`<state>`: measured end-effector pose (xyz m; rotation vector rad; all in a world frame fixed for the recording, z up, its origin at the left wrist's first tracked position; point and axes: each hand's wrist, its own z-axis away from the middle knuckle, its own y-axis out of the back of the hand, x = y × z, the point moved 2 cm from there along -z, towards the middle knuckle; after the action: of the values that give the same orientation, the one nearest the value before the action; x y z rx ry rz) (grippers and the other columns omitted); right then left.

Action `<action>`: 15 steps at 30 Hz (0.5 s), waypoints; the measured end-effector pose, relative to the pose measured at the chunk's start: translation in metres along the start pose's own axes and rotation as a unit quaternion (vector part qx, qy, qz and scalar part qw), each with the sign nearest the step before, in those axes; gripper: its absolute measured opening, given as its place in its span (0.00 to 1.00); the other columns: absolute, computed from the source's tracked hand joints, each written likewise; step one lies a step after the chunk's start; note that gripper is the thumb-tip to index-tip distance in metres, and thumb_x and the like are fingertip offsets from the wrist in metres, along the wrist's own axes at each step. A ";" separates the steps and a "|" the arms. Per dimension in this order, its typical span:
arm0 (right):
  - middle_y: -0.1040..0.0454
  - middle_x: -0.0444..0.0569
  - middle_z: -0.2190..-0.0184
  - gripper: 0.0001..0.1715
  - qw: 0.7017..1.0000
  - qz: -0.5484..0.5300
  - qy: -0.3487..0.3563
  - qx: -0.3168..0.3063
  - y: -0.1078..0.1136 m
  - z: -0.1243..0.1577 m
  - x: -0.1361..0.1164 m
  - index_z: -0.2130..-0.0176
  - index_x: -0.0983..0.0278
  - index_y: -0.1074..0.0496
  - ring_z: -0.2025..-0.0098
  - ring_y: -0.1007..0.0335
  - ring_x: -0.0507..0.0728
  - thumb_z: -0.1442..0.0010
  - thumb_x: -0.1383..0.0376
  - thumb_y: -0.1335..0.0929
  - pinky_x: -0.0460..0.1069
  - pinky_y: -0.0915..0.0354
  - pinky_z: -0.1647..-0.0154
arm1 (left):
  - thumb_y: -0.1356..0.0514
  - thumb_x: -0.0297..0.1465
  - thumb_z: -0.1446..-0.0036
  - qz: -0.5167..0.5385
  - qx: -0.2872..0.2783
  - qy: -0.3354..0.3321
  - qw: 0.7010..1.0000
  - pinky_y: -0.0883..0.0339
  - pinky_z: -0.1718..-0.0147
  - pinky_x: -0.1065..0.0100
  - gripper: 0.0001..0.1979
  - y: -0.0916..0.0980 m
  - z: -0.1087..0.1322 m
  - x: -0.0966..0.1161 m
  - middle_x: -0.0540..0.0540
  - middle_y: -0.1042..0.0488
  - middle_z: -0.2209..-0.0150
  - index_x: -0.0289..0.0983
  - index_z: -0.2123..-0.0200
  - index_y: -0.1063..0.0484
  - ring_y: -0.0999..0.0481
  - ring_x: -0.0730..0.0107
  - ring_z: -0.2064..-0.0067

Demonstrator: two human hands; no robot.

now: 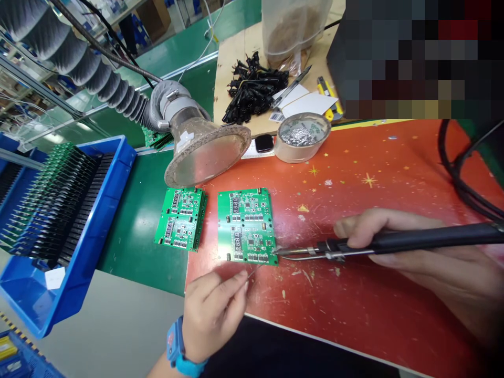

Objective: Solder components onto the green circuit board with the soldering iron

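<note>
A green circuit board (pixel 248 226) with two digit displays lies flat on the red mat. My right hand (pixel 394 236) is closed around the black handle of a soldering iron (pixel 354 244), whose tip meets the board's lower right edge. Thumb and forefinger of my left hand (pixel 218 302) pinch a thin solder wire (pixel 255 271) just below that edge. Left of this board sits a small stack of similar circuit boards (pixel 180 219). A blue band is on my left wrist.
A fume extractor hood (pixel 208 152) hangs over the boards from a ribbed hose. Blue bin (pixel 74 283) at left holds a row of upright boards. Behind are a tape roll (pixel 302 147) with solder scraps inside, black connectors (pixel 252 89) and a yellow cutter (pixel 328 97). Cable loops at right.
</note>
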<state>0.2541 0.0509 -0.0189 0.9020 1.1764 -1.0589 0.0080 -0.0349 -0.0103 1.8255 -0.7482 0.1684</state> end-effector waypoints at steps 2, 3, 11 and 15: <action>0.30 0.46 0.75 0.08 1.000 0.007 0.018 -0.005 -0.001 0.000 0.000 0.74 0.53 0.29 0.72 0.35 0.59 0.49 0.53 0.32 0.53 0.42 0.71 | 0.41 0.21 0.46 -0.003 0.000 0.002 1.000 0.39 0.79 0.74 0.13 -0.001 0.000 -0.001 0.51 0.33 0.79 0.35 0.57 0.28 0.35 0.78 0.78; 0.30 0.46 0.75 0.08 1.000 0.010 0.024 -0.007 -0.001 0.000 0.001 0.74 0.53 0.29 0.71 0.35 0.58 0.48 0.54 0.32 0.53 0.42 0.71 | 0.41 0.21 0.46 -0.003 0.000 0.003 1.000 0.39 0.79 0.74 0.13 -0.002 0.000 -0.001 0.51 0.33 0.78 0.35 0.57 0.28 0.35 0.77 0.78; 0.30 0.45 0.75 0.07 0.999 0.009 0.027 -0.018 0.001 0.000 0.002 0.73 0.53 0.29 0.72 0.35 0.57 0.48 0.54 0.32 0.52 0.43 0.73 | 0.42 0.22 0.45 -0.004 -0.013 -0.007 1.000 0.39 0.78 0.73 0.15 -0.009 0.000 -0.003 0.50 0.32 0.77 0.36 0.54 0.30 0.34 0.76 0.77; 0.30 0.46 0.76 0.09 1.000 -0.003 0.021 -0.004 0.001 -0.001 0.002 0.75 0.54 0.29 0.72 0.34 0.58 0.49 0.53 0.32 0.53 0.43 0.72 | 0.41 0.21 0.46 -0.018 -0.011 -0.013 1.000 0.40 0.78 0.73 0.17 -0.001 -0.001 -0.004 0.50 0.32 0.77 0.36 0.52 0.31 0.36 0.76 0.77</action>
<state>0.2547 0.0515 -0.0210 0.9185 1.2183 -1.0440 0.0060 -0.0325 -0.0130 1.8220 -0.7309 0.1124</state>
